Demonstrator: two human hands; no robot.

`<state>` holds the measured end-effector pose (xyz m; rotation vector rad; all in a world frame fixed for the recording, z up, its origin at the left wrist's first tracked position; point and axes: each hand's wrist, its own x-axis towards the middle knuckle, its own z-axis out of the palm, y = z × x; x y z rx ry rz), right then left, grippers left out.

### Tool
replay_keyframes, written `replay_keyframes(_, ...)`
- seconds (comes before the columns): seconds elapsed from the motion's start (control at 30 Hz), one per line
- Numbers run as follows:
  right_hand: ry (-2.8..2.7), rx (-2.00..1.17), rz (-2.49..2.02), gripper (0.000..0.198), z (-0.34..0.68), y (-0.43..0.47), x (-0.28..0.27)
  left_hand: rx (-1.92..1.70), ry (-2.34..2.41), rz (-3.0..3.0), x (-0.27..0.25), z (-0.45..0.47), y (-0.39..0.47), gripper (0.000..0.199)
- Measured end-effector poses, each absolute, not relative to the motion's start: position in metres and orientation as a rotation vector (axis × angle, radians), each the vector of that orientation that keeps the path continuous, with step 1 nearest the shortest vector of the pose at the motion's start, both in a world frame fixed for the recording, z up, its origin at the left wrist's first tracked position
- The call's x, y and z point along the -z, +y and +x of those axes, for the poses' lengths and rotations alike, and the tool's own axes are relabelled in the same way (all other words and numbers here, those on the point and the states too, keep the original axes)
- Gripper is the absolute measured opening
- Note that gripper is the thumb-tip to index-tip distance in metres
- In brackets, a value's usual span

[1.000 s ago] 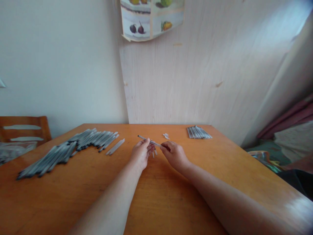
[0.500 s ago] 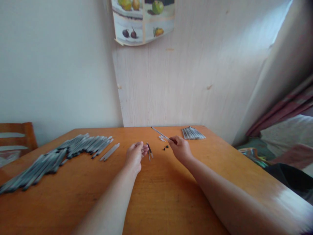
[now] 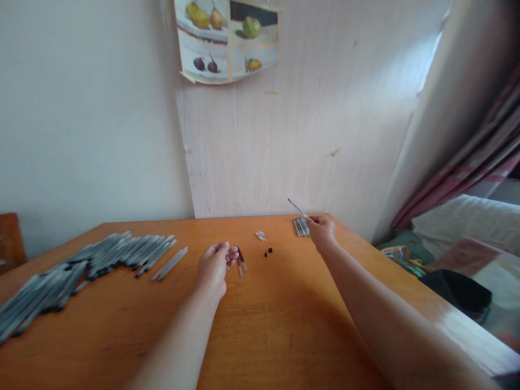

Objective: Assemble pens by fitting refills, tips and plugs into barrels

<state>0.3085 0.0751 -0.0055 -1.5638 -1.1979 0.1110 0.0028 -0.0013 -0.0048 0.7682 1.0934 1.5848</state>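
My right hand (image 3: pixel 322 232) pinches a slim clear pen (image 3: pixel 298 207) by its near end, its dark tip slanting up and away to the left. Just beneath that hand lies a row of pens (image 3: pixel 301 227), partly covered by it. My left hand (image 3: pixel 214 264) hovers over the table's middle with curled fingers, thumb against the forefinger; whatever they pinch, if anything, cannot be made out. Right beside its fingertips are a few dark ink refills (image 3: pixel 242 260). Small black caps (image 3: pixel 268 252) and little white pieces (image 3: pixel 260 235) lie between the two hands.
A large heap of pens (image 3: pixel 117 254) spreads over the left of the wooden table (image 3: pixel 260 330). Some clear, empty-looking barrels (image 3: pixel 169 264) lie by it. Behind the table rises a wall with a fruit picture (image 3: pixel 227 43). A black bin-like container (image 3: pixel 457 292) stands off the right edge.
My right hand has carried the pen rightward and away, from above the white pieces to the row of pens. My left hand keeps its pose by the refills. The view has turned slightly right.
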Motion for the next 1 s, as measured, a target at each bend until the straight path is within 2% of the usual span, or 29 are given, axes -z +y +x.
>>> replay_keyframes(0.37, -1.147, 0.012, -2.089, 0.038, 0.352, 0.083, 0.016, -1.585, 1.114, 0.799, 0.003, 0.002, -0.002, 0.019)
replay_keyframes(1.0, -1.220, 0.041, -2.225, 0.037, 0.355, 0.090, 0.032, -1.543, 1.186, 0.862, 0.005, -0.002, -0.002, 0.022)
